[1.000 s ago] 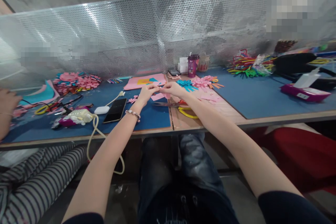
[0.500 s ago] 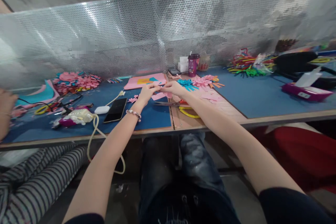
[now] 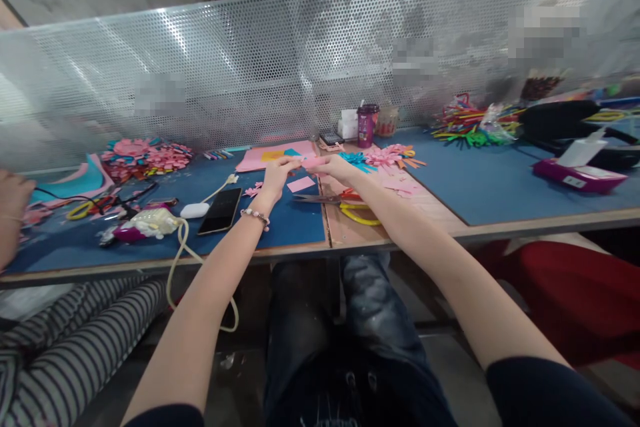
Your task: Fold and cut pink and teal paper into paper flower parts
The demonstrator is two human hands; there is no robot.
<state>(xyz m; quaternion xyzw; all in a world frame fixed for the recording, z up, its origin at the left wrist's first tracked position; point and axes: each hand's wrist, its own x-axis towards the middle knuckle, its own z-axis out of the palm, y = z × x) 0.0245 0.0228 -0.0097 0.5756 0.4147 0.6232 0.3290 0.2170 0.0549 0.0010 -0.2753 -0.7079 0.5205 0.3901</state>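
Above the desk, a small pink paper piece is between my two hands. My right hand is closed on it from the right. My left hand, with a bead bracelet at the wrist, pinches at its left end; the fingertips are small and partly hidden. Below the hands a flat pink paper rectangle lies on the blue mat. Scissors with yellow handles lie just under my right wrist, blades pointing left. A pink fringed paper flower and a blue one lie beyond my right forearm.
A phone, a white earphone case and a cable lie left. Behind the hands are pink sheets and a purple cup. A co-worker's hand shows at far left. A perforated metal screen borders the desk.
My hands have drawn slightly apart, and more of the pink piece shows between them. The pink rectangle on the mat is now in fuller view.
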